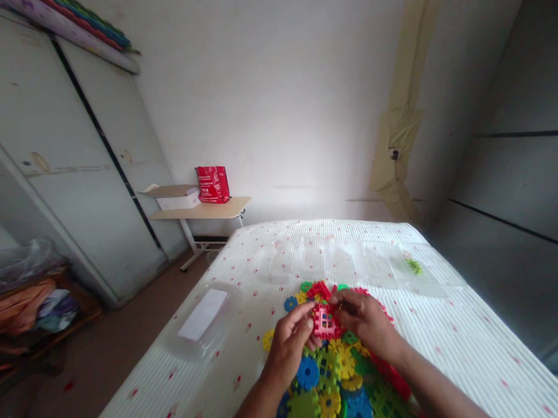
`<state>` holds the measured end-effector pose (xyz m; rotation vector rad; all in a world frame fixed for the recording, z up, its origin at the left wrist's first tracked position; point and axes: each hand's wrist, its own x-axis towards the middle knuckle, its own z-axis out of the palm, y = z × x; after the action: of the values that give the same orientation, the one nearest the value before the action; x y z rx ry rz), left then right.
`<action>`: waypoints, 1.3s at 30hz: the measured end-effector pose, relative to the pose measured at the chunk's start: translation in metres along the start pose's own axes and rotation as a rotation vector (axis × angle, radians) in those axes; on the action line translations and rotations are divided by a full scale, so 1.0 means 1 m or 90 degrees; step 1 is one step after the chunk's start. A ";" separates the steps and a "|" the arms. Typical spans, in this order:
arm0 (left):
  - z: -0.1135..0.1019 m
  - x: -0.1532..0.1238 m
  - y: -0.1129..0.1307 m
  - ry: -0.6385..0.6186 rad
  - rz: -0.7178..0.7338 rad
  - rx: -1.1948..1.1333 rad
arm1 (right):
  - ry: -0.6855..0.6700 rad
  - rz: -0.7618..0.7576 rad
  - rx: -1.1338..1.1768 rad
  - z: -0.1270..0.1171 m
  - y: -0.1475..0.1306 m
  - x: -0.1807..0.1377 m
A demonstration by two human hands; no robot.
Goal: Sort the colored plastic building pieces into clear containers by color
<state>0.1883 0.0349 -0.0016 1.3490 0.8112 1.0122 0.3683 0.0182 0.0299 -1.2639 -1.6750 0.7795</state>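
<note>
Both my hands meet over a pile of coloured plastic building pieces [335, 379] on a white table. My left hand [289, 344] and my right hand [364, 319] pinch a red square window-like piece [324, 321] from either side, fingers closed on its edges. Around and below it lie blue, yellow and green gear-shaped and grid pieces. Some red pieces [318, 289] lie just beyond my fingers.
A clear plastic lid or tray [203, 320] lies left of the pile. Several clear containers [378, 260] stand at the table's far side, one with a small green piece [414, 266]. A side table with a red bag [212, 184] is by the wall.
</note>
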 end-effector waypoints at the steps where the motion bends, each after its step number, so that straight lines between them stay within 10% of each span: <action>1: 0.000 0.000 0.002 0.001 -0.002 -0.006 | 0.000 -0.001 0.004 0.000 0.001 0.000; 16: -0.027 0.011 0.044 0.174 0.006 -0.012 | -0.004 -0.016 0.012 -0.016 -0.020 -0.003; 23: -0.084 0.077 0.076 0.307 0.020 0.436 | -0.013 -0.060 -0.182 -0.050 -0.022 -0.022; 30: -0.094 0.159 0.053 0.308 -0.083 0.626 | 0.085 -0.078 -0.279 -0.085 0.016 -0.071; 39: -0.080 0.192 0.023 0.268 -0.178 0.761 | 0.194 -0.068 -0.361 -0.110 0.056 -0.100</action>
<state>0.1844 0.2415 0.0320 1.9146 2.0606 0.5470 0.5015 -0.0636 0.0014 -1.5623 -1.7458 0.0262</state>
